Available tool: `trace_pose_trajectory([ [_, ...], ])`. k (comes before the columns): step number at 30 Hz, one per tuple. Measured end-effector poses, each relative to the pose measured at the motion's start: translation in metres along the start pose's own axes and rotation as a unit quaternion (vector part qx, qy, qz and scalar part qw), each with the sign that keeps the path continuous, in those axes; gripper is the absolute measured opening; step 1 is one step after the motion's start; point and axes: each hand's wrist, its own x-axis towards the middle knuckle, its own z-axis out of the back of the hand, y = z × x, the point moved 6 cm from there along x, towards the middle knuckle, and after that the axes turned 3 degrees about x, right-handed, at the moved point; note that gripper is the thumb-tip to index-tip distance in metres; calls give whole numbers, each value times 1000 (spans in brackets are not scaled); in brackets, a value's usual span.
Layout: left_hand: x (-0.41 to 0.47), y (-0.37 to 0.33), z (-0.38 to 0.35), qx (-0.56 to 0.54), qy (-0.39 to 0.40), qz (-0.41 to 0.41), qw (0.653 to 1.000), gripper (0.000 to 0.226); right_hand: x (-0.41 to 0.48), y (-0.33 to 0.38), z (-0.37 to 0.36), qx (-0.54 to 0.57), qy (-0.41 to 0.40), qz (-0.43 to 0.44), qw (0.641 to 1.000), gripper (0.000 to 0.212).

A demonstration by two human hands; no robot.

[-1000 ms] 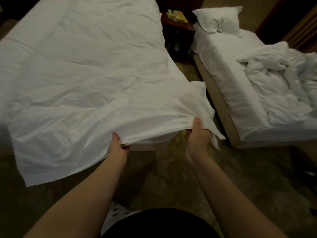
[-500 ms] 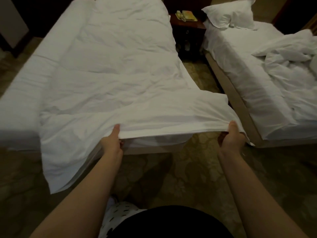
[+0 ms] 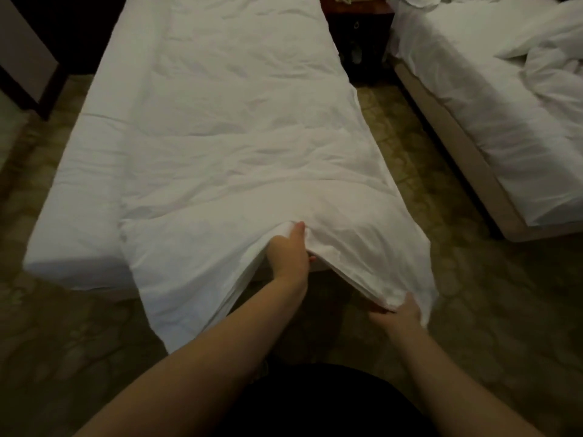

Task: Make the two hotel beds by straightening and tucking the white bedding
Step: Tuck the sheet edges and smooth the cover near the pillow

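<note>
Standing at the foot edge of the near bed (image 3: pixel 63 216), you have its white top sheet (image 3: pixel 227 127) in both hands. Your left hand (image 3: pixel 288 253) pinches the hem at the middle of the foot edge, and your right hand (image 3: pixel 399 315) grips the hanging corner just off the bed's right foot corner. The sheet is spread lengthwise but creased and skewed rightward. It leaves the left side strip bare, with nothing tucked. The second bed (image 3: pixel 457 99) carries crumpled bedding (image 3: pixel 555 74), not yet made. By my judgement you're well under halfway.
</note>
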Motion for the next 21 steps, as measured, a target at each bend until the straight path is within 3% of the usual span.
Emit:
trace_pose_trajectory([
  [1, 0, -1, 1, 17, 14, -9, 1000, 25, -6, -24, -21, 34, 52, -54, 997, 41],
  [3, 3, -1, 4, 36, 23, -26, 999, 28, -27, -55, -62, 71, 139, -100, 983, 40],
  [7, 17, 5, 10, 71, 24, -30, 997, 29, -64, -75, -122, 96, 239, -93, 962, 33],
  [11, 21, 2, 14, 33, 21, -18, 999, 24, -77, -80, -144, 39, 238, -46, 969, 31],
  [15, 42, 24, 38, -72, -13, 109, 991, 14, -86, -73, -155, 36, 217, 35, 975, 36],
  [18, 64, 38, 60, -189, -59, 166, 966, 30, -95, -65, -156, 20, 229, 98, 968, 27],
  [21, 80, 42, 88, -248, -125, 182, 943, 36, -98, -54, -149, 7, 221, 130, 967, 34],
])
